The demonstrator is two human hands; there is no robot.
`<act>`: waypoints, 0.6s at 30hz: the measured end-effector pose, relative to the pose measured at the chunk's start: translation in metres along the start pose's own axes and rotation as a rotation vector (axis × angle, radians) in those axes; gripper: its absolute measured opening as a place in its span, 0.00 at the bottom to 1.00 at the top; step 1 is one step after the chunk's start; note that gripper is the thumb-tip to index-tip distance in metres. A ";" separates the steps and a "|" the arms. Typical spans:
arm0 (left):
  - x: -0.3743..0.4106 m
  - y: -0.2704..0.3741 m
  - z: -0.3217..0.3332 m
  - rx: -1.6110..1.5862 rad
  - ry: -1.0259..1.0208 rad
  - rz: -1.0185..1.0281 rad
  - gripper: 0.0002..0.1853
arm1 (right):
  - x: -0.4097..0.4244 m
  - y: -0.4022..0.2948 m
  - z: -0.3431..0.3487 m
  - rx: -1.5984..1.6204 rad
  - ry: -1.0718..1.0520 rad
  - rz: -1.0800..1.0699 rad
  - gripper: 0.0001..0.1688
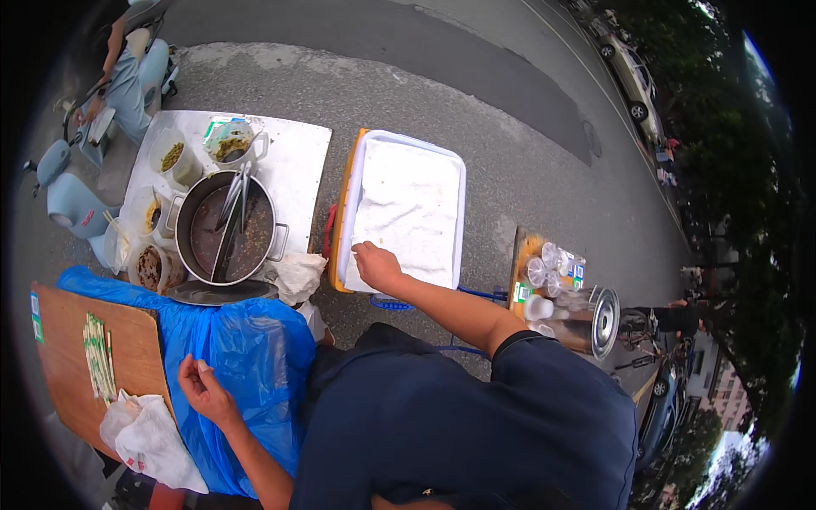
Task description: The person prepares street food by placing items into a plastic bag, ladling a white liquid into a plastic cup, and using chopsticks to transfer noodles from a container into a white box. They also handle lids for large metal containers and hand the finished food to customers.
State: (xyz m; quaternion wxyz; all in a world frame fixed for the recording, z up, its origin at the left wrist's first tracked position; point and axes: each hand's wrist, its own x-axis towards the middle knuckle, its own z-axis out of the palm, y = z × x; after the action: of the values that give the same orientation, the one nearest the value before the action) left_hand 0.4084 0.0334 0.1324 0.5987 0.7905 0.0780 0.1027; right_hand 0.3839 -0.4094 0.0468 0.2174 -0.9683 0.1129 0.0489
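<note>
My right hand [376, 264] is at the lower left part of a white cloth [411, 197] that lies in a pale plastic tub [463, 210]; its fingertips touch the cloth's edge, and whether they pinch it is unclear. Over a blue plastic sheet [255, 357] hangs my left hand [207, 392], fingers curled and nothing seen in them. Ahead of it a steel pot [274, 217] of dark liquid with bits stands with metal tongs [236, 197] across it. Plastic tubs of food, one with green beans [172, 156], surround the pot.
Wrapped chopsticks [99, 357] and a white cloth [156, 440] lie on a brown board [64, 376] at left. Plastic cups [539, 308] and a lidded clear container [604, 322] stand at right. A person [127, 89] sits on a light blue scooter [70, 204] beside the white table [299, 153].
</note>
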 end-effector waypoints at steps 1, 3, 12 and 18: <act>-0.025 0.011 0.023 -0.027 -0.118 0.003 0.14 | -0.017 0.030 -0.001 -0.056 0.006 0.065 0.17; -0.077 0.030 0.068 -0.078 -0.352 -0.020 0.14 | -0.054 0.077 -0.002 -0.144 0.135 0.099 0.20; -0.280 0.034 0.134 -0.052 -1.036 -0.189 0.15 | -0.138 0.136 0.033 -0.075 0.227 0.033 0.34; -0.320 0.048 0.129 0.034 -1.118 -0.237 0.14 | -0.235 0.085 0.043 0.467 0.249 0.055 0.17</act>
State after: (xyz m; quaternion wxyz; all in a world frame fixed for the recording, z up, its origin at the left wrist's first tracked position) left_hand 0.1319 -0.1787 0.1222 0.5436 0.7201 -0.1610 -0.4002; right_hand 0.1339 -0.4196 0.0073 0.4182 -0.8869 0.1732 -0.0919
